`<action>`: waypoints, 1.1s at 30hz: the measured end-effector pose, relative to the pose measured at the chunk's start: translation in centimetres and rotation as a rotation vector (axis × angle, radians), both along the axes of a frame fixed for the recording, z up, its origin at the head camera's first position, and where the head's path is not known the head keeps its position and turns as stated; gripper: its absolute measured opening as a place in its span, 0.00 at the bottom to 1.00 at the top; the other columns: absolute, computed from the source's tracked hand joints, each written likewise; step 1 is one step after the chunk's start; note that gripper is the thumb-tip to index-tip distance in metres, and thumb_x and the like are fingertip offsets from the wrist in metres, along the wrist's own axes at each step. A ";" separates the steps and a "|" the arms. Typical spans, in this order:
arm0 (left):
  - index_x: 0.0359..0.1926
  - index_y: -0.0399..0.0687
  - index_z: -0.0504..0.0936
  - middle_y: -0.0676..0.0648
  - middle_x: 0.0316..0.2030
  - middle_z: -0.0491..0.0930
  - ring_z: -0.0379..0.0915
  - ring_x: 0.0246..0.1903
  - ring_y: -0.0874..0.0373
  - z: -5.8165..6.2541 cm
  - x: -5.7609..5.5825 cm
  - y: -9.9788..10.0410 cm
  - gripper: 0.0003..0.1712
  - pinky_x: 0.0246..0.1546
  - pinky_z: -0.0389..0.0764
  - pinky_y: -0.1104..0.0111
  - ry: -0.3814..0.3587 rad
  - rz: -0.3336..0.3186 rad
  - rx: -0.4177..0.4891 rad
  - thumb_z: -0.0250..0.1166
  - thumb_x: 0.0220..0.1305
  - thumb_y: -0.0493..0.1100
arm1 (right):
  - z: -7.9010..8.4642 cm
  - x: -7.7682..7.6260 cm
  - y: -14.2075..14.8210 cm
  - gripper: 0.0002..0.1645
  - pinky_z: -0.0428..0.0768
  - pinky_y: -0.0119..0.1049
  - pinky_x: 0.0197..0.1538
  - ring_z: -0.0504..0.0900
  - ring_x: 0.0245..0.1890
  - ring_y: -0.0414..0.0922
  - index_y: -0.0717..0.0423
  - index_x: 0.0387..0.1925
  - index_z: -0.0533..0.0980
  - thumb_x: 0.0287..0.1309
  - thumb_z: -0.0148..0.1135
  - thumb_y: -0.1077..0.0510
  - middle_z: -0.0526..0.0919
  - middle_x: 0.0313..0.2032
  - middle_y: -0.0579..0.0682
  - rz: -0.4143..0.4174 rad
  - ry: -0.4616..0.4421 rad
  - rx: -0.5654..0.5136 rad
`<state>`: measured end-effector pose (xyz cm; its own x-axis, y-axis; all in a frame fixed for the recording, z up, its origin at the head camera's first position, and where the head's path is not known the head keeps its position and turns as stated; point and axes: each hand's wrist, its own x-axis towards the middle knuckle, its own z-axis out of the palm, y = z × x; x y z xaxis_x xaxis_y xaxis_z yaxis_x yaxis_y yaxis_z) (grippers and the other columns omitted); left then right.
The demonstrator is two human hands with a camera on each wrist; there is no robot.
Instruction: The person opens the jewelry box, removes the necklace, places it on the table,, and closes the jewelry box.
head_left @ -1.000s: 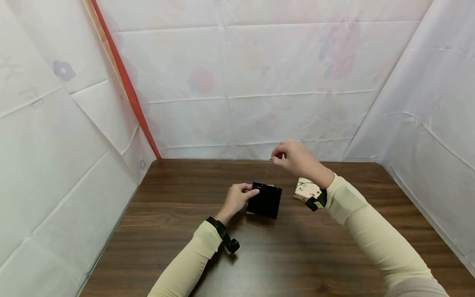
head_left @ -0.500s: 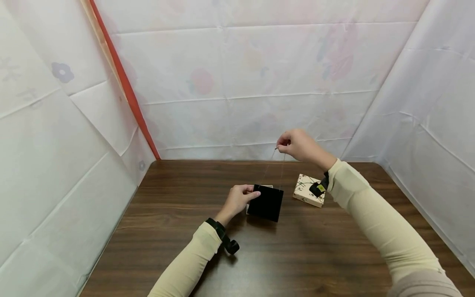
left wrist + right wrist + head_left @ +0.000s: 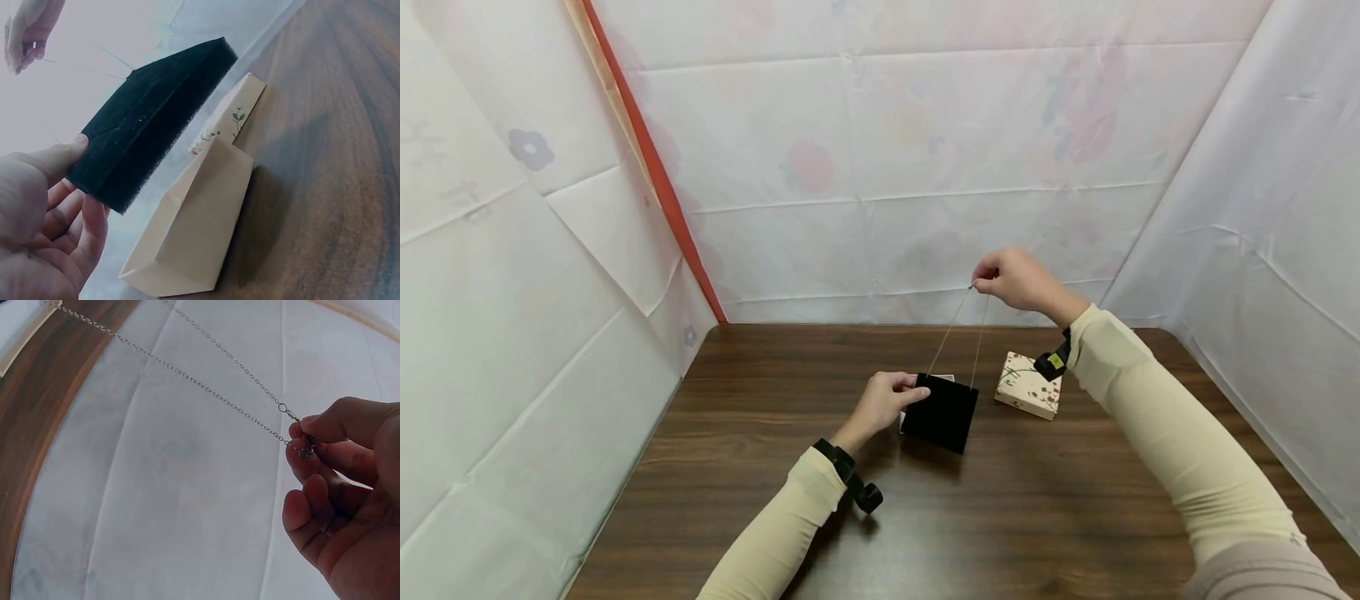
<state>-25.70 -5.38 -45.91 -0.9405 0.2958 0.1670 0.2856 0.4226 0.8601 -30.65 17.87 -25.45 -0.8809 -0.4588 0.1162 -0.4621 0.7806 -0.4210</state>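
Observation:
My left hand (image 3: 880,402) pinches the left edge of a square black foam pad (image 3: 940,414), thumb on its dark face. In the left wrist view the pad shows a thick, fuzzy edge and is held tilted above an open cream box (image 3: 206,219). Higher up and to the right, my right hand (image 3: 1011,279) pinches a thin silver necklace (image 3: 187,376) between thumb and forefinger, near its clasp and a small bunch of links. Two strands of the chain run taut from those fingers down to the pad's upper edge. The pad covers most of the box in the head view.
A cream box lid (image 3: 1022,387) with a floral print lies on the wooden table (image 3: 760,433), right of the pad and partly behind the right wrist camera. White printed sheets (image 3: 887,167) hang at the back and both sides.
My right hand has risen and moved right, drawing the chain strands longer and tighter. The black pad has shifted slightly right and down in my left hand, which stays nearly still.

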 end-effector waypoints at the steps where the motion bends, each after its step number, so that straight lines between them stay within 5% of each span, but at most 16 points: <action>1: 0.30 0.43 0.82 0.55 0.17 0.71 0.66 0.18 0.64 0.1 0.1 0.0 0.12 0.21 0.68 0.74 -0.004 -0.004 -0.001 0.67 0.63 0.48 | 0.1 -0.1 0.1 0.12 0.77 0.44 0.40 0.80 0.35 0.50 0.66 0.41 0.83 0.66 0.56 0.62 0.84 0.38 0.61 -0.001 0.002 0.005; 12: 0.32 0.42 0.85 0.55 0.16 0.70 0.65 0.18 0.66 0.9 0.0 -0.1 0.10 0.20 0.66 0.76 0.021 -0.050 0.021 0.69 0.61 0.46 | -0.1 -1.2 1.6 0.12 0.76 0.45 0.40 0.80 0.35 0.53 0.68 0.39 0.82 0.66 0.54 0.64 0.85 0.38 0.63 -0.040 0.052 0.026; 22: 0.24 0.42 0.77 0.56 0.15 0.64 0.60 0.17 0.66 0.9 0.2 -0.8 0.15 0.21 0.66 0.75 -0.007 -0.163 0.005 0.68 0.62 0.47 | -0.7 -2.1 2.7 0.15 0.76 0.48 0.41 0.79 0.34 0.54 0.68 0.39 0.82 0.67 0.52 0.62 0.84 0.38 0.64 -0.136 0.148 0.047; 33: 0.39 0.41 0.86 0.48 0.25 0.81 0.78 0.23 0.57 1.1 0.0 -1.3 0.14 0.31 0.82 0.60 -0.060 -0.012 0.124 0.68 0.62 0.48 | -0.5 -2.1 2.9 0.13 0.76 0.47 0.42 0.80 0.34 0.54 0.67 0.36 0.84 0.62 0.55 0.64 0.85 0.36 0.63 -0.108 0.190 0.061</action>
<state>-25.65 -6.63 -44.85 -0.9465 0.2875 0.1464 0.2365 0.3093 0.9211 -32.75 20.81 -25.92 -0.8902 -0.3746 0.2594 -0.4412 0.8508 -0.2854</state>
